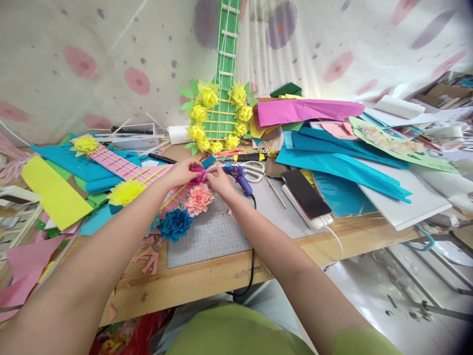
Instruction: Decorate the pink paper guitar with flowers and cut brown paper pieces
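Observation:
A magenta paper flower [197, 175] sits between my hands at the edge of a pink paper guitar [120, 161]. My left hand [184, 173] closes on the flower's left side, while my right hand [219, 180] pinches its right edge. Just below lie a peach paper flower [199, 199] and a dark blue paper flower [175, 225]. Further left on the guitar is a yellow paper flower [126, 193], with another at the neck's end. A purple glue gun [240, 178] rests right beside my right hand. The guitar's body is partly hidden by my left arm.
A green paper guitar [226, 74] ringed with yellow flowers stands at the back. Scissors [254, 170], a black phone [306, 193] on a white power strip, and stacked coloured paper [343, 153] lie right. A grey cutting mat [210, 241] covers the wooden table's [177, 288] middle; paper scraps lie left.

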The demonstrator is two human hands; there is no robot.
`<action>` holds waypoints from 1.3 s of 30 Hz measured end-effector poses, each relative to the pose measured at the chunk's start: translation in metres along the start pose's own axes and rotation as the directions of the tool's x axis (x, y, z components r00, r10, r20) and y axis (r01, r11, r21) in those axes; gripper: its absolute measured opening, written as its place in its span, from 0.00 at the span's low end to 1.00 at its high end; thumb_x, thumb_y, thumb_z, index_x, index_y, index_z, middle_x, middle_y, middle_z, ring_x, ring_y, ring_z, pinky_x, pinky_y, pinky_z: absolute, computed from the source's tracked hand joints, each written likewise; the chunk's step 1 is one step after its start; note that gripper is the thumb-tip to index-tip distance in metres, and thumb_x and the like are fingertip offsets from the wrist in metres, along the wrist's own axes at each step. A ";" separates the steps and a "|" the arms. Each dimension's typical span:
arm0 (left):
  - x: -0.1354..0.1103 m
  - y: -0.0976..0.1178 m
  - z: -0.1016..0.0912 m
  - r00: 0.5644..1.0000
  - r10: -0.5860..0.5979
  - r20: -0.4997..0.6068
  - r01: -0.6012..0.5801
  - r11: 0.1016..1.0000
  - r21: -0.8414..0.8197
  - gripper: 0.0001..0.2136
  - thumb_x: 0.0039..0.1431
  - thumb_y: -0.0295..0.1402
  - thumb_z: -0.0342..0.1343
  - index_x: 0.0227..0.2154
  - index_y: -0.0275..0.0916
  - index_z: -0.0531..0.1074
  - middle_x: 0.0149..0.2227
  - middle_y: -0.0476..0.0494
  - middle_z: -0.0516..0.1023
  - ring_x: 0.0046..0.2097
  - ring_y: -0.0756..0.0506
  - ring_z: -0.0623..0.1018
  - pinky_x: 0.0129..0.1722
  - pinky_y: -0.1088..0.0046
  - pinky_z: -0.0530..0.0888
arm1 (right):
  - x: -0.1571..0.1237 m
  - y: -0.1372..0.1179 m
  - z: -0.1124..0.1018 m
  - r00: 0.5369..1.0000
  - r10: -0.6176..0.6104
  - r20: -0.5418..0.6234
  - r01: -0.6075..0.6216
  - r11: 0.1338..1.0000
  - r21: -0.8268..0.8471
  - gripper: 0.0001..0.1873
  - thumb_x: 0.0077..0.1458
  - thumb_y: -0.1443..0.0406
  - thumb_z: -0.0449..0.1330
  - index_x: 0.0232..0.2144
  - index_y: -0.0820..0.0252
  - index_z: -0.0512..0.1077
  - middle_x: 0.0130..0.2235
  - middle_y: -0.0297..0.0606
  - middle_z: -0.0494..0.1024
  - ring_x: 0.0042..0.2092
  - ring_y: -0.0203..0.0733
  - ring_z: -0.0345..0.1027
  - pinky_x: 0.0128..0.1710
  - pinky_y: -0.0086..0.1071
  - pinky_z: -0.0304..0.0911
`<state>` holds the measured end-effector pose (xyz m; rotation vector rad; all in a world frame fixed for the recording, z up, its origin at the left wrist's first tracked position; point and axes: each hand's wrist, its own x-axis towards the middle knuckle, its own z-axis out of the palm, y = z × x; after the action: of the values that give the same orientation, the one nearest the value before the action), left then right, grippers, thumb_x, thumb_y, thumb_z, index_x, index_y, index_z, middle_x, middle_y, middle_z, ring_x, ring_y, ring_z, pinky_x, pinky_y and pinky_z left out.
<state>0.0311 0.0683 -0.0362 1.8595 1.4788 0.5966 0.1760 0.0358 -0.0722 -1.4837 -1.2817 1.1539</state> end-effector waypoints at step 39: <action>-0.052 0.002 -0.080 0.903 -0.248 -0.350 0.239 0.968 -0.070 0.07 0.53 0.28 0.52 0.35 0.35 0.71 0.35 0.45 0.76 0.35 0.49 0.73 0.39 0.71 0.70 | -0.033 0.019 -0.010 0.994 0.024 0.105 -0.058 0.942 0.330 0.08 0.51 0.68 0.52 0.36 0.55 0.61 0.33 0.32 0.75 0.27 0.32 0.69 0.30 0.29 0.64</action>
<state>-0.0379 0.0356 0.0218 1.5661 1.8955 0.8574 0.1881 0.0002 -0.0840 -1.2197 -1.0606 1.4106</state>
